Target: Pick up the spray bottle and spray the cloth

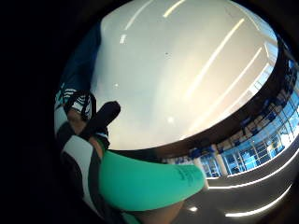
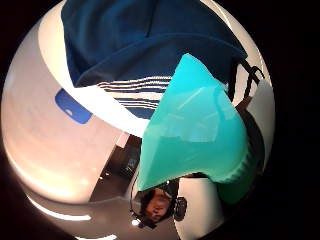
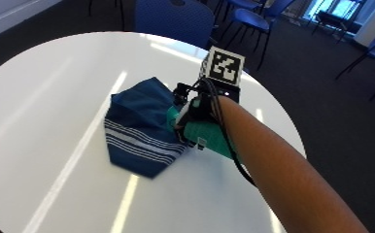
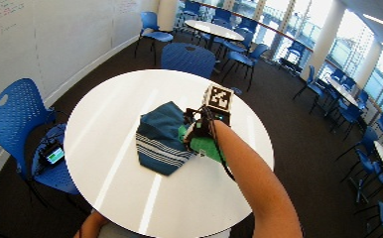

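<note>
A green spray bottle (image 3: 208,138) sits at the right edge of a dark blue cloth (image 3: 139,126) with white stripes, on a round white table (image 3: 45,97). My gloved right hand (image 3: 197,109) is on top of the bottle and grips it, with the forearm reaching in from the near right. The bottle (image 2: 195,130) fills much of the thumb side palm view, with the cloth (image 2: 140,40) just beyond it. In the little finger side palm view the bottle's green body (image 1: 145,182) lies against the palm and one black finger (image 1: 103,117) sticks out over the table. The nozzle is hidden.
The cloth (image 4: 159,136) and bottle (image 4: 208,145) are near the table's (image 4: 112,124) middle, with bare white top all around. A blue chair (image 3: 175,19) stands at the far edge, another (image 4: 16,114) at the left. More chairs and tables stand further back.
</note>
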